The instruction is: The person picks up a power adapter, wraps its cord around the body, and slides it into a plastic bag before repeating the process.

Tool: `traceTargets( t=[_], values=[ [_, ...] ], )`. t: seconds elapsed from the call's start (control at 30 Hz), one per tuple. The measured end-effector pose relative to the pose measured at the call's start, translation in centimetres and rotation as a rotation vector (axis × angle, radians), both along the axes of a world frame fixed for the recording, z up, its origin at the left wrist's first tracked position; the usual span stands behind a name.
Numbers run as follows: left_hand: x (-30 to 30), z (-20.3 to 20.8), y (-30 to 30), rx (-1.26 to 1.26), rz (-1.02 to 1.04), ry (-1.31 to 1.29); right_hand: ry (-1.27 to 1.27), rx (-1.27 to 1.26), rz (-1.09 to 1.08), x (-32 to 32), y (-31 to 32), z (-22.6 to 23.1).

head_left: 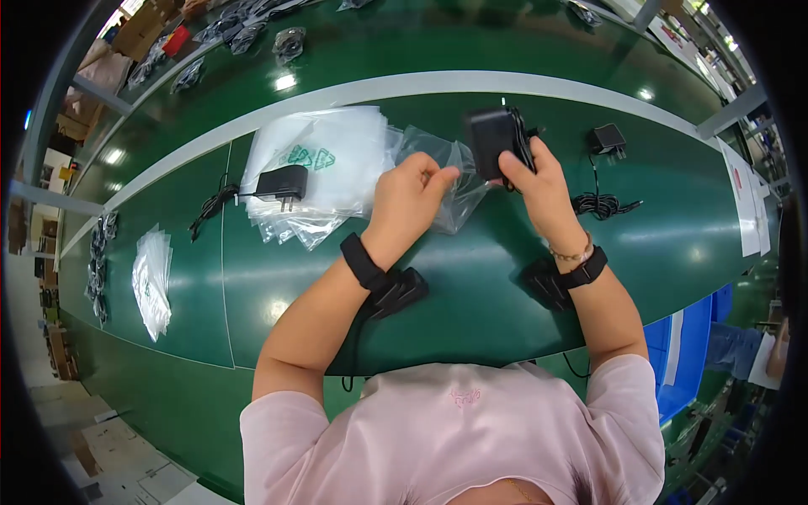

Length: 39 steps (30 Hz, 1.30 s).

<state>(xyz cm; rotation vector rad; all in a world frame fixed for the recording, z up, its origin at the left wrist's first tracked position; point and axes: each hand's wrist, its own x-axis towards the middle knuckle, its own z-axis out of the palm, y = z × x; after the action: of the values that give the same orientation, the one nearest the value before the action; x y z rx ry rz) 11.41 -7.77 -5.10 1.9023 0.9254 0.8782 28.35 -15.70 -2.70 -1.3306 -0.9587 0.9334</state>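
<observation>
Over the green table, my right hand (541, 187) grips a black power adapter (488, 141) with its cable bundled against its side. My left hand (407, 202) pinches the edge of a clear plastic bag (459, 204), which hangs between both hands just below the adapter. Left of that hand lies a stack of clear bags (341, 139) with green printed marks. On the stack rests another black adapter (283, 182), prongs toward me, its cable trailing left. To the right of my right hand sits a third adapter (606, 137) with a coiled cable (599, 204).
Folded clear bags (151, 284) lie at the table's left, beside a row of bagged dark items (99, 269). Beyond a pale rail (438, 82), another green surface carries bagged items (289, 44). White sheets (742, 210) hang at the right edge, above blue bins (692, 353).
</observation>
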Motion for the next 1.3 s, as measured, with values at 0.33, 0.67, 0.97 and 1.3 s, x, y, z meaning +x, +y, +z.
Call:
traceTargets(
  t=[0.33, 0.67, 0.97, 1.3],
  values=[
    [-1.0, 2.0, 0.9, -0.535, 0.051, -0.382, -0.875, 0.188, 0.039, -3.4, -1.7, 0.6],
    [-0.5, 3.1, -0.4, 0.524, -0.070, -0.016, -0.742, 0.057, 0.229, -3.4, -1.4, 1.3],
    [0.0, 3.3, -2.1, 0.403, -0.030, -0.218, 0.695, -0.060, 0.134, -3.8, 0.3, 1.4],
    [-0.6, 4.0, -1.1, 0.473, 0.139, -0.322, -1.165, 0.355, 0.095, -6.0, 1.7, 1.0]
  ],
)
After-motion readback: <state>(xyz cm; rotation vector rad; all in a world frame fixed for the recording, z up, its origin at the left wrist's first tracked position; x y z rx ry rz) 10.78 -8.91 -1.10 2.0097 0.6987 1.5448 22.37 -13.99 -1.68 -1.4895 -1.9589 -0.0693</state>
